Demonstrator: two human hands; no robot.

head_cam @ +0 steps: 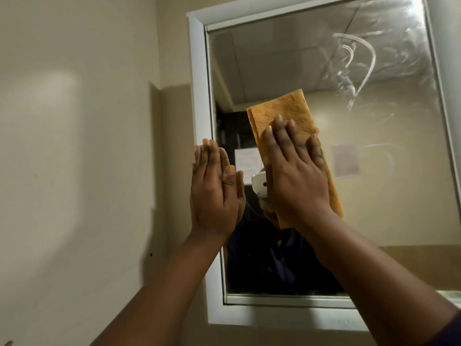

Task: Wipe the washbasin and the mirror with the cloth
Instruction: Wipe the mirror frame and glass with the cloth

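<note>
Cloth flat on mirror under straight right-hand fingers; left hand flat, fingers straight, against glass

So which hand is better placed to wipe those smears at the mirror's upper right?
The right hand: it presses the folded orange cloth flat on the white-framed mirror, nearer the smears. The left hand is bare at the frame.
</note>
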